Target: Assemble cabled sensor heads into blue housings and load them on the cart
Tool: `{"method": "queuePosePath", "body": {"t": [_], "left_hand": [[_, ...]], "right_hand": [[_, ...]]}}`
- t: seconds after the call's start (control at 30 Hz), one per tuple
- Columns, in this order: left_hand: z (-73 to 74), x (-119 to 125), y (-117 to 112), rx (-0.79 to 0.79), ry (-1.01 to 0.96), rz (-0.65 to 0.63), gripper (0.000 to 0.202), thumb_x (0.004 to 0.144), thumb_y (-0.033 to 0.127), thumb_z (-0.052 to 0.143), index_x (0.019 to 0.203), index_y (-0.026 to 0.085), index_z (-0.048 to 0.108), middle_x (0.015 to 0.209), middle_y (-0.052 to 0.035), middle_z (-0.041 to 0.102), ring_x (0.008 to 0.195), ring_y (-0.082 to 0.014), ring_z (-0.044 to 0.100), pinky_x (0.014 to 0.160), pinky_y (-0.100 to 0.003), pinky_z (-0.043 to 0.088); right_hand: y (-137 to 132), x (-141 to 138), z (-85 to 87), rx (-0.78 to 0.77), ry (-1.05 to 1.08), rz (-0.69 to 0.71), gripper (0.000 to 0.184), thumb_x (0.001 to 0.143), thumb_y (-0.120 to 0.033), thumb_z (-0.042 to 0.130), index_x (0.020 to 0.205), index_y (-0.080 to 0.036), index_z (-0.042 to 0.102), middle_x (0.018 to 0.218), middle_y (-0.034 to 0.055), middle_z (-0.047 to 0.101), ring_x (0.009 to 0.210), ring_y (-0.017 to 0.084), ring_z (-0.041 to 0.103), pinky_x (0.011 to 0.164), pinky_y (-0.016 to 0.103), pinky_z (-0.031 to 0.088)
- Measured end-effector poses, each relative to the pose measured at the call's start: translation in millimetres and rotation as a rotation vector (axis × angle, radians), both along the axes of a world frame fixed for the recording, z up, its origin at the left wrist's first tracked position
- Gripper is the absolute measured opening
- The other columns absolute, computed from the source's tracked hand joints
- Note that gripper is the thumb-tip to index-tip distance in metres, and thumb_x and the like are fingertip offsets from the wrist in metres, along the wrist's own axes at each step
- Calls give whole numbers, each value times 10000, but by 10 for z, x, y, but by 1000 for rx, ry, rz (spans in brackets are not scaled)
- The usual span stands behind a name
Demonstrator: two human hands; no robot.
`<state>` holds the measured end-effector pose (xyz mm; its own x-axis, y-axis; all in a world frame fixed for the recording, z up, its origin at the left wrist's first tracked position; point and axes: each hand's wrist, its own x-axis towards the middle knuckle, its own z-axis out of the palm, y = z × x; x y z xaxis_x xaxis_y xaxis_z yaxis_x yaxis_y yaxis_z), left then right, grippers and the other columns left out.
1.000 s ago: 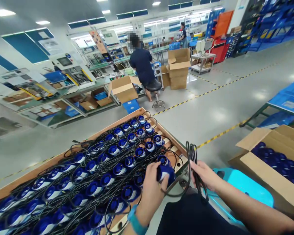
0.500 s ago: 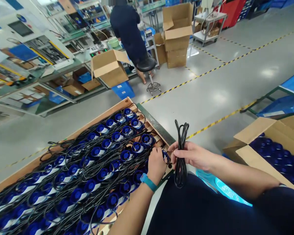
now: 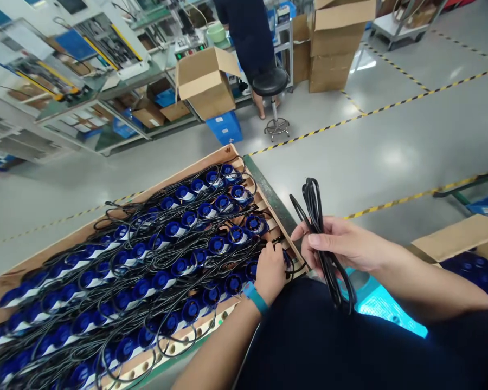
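Note:
My right hand [image 3: 337, 244] grips a folded bundle of black cable [image 3: 318, 208], its loops standing above the fingers and hanging below them. My left hand [image 3: 270, 266], with a teal band at the wrist, is closed at the near right corner of a wooden tray [image 3: 282, 227]. Part of a dark blue piece [image 3: 287, 259] shows beside its fingers, mostly hidden by the hand; a black cable runs from there towards the right. Rows of blue round parts [image 3: 218, 245] with white labels fill the tray, and bundled black cables [image 3: 162, 254] lie between the rows.
An open carton [image 3: 455, 238] of blue parts stands at my right. Beyond the tray are a stool [image 3: 270, 82], a person [image 3: 250, 38] at a workbench, an open carton [image 3: 205, 81] and stacked cartons [image 3: 335, 49]. Yellow-black tape [image 3: 329, 127] marks the floor.
The view has swung, so the scene sits differently in the picture. The cable bundle in my right hand has tilted, its top leaning left. My left hand stays closed at the tray's corner.

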<state>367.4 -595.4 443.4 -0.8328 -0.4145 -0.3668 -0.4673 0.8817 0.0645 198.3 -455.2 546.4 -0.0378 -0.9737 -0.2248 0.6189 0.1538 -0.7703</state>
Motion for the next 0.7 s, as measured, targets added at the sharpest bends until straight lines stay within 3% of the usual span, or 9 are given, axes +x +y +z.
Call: {"method": "queuePosePath", "body": {"t": [0.17,0.27,0.4,0.5,0.6,0.7], "left_hand": [[177,116,-86,49,141,42,293,849,131,589,1133,152,518,1141,-125,530,1063,-281,540,941,-438,495],[285,80,-258,123,191,4,361,787,108,645,1120,173,524,1091,-90,541,1061,-275,547,964,-450,501],[529,109,-432,90,319,-7,397,793,115,654,1159,190,520,1148,-94,558,1110,-283,550,1016,-479,499],[755,308,-421,-27,470,-5,371,850,174,629,1202,198,513,1214,-112,546,1182,-292,540,1070,-498,480],[909,638,-323,-89,591,-6,337,906,267,606,1225,205,514,1224,-117,540,1175,-273,568,1042,-456,510],[954,1021,-211,-84,611,14,347,916,332,622,1230,225,521,1233,-113,546,1129,-248,605,955,-390,553]], "right_hand": [[64,5,-301,148,162,102,344,889,-459,676,1058,-177,574,782,12,672,551,127,613,479,219,483],[244,143,-567,183,383,168,195,868,-316,642,1000,-176,618,789,-6,658,618,119,601,555,214,470],[467,586,-1001,155,720,324,105,759,-134,570,833,-163,637,795,2,641,732,145,598,665,235,445],[405,972,-1362,245,930,262,205,746,-136,568,932,-155,652,1005,92,675,934,237,630,839,322,473],[174,1217,-1652,371,887,205,249,749,-151,572,988,-146,646,1097,145,663,1040,294,621,914,374,463],[-24,1338,-1847,437,685,205,147,725,-165,584,868,-173,618,894,73,666,896,255,644,777,327,481]]}}
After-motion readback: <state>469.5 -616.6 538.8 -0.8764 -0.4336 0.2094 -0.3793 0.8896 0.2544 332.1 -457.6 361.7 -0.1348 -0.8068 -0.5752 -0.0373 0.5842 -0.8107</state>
